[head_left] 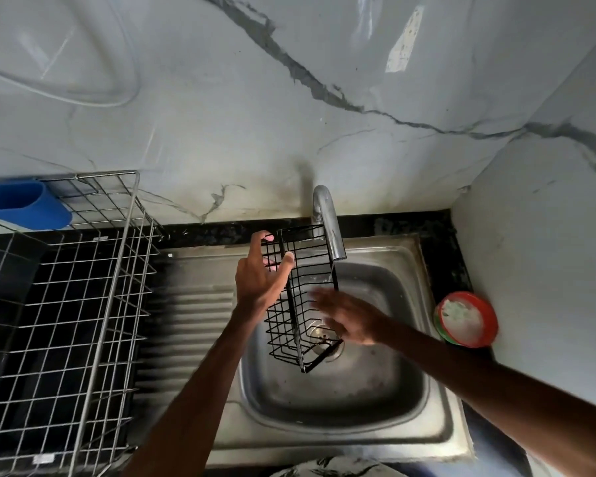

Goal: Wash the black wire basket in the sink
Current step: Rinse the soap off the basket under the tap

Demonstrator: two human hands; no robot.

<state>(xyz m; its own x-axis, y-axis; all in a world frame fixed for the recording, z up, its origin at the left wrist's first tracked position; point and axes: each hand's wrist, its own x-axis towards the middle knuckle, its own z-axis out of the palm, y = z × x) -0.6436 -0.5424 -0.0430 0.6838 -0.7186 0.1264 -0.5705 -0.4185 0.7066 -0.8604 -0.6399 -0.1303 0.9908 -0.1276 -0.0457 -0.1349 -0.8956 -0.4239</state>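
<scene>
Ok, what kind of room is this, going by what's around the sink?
Most likely a home kitchen, at the washing-up spot: a steel sink with a ribbed drainboard, a tap running water into it, and a wire dish rack standing on the dark counter beside it.

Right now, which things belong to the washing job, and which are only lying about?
For the job: black wire basket, held by the left hand; right hand; tap, running; sink.
Lying about: wire dish rack; blue holder; red bowl.
</scene>
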